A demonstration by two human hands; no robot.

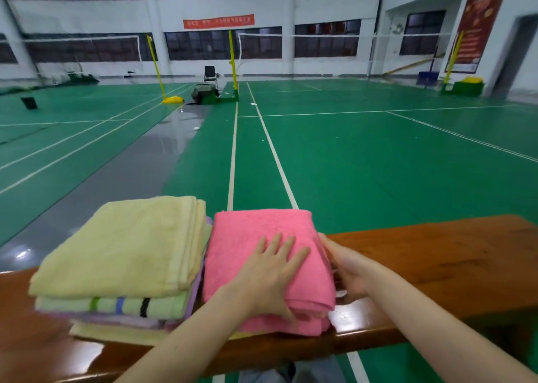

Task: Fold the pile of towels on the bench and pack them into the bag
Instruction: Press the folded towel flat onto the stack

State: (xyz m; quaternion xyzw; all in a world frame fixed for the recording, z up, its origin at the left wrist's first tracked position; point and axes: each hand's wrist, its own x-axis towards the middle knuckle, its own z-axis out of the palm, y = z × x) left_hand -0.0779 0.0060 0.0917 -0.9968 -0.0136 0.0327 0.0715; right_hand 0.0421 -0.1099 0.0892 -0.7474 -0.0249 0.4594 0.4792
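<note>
Peeking out below the near edge of the bench [436, 254] is a bit of grey-blue trouser [308, 371]. Both bare forearms reach up over that edge.

The left hand [270, 272] lies flat on a folded pink towel [256, 231], fingers straight and spread across the top and the thumb down at the near fold. The right hand [348, 269] is against the towel's right side with its fingers running along the edge. It is blurred, and I cannot tell whether it pinches a layer or only touches it. The pink towel sits on the glossy brown bench, about at its middle.

Touching its left side is a stack of folded towels. A yellow towel [125, 243] is on top, with a green striped towel [116, 305] beneath it, a purple towel [122, 320] under that, and another pale yellow one at the bottom. The stack stands a little higher than the pink towel.

Beyond the bench spreads a green court floor [364, 164] with white lines, and a grey strip runs off to the left. Farther back a yellow net post [233, 62] stands on a green base with white-edged nets stretching away on either side, and a dark chair [210, 74] sits near it. On the far white wall a red banner [218, 21] hangs above a row of dark windows.
</note>
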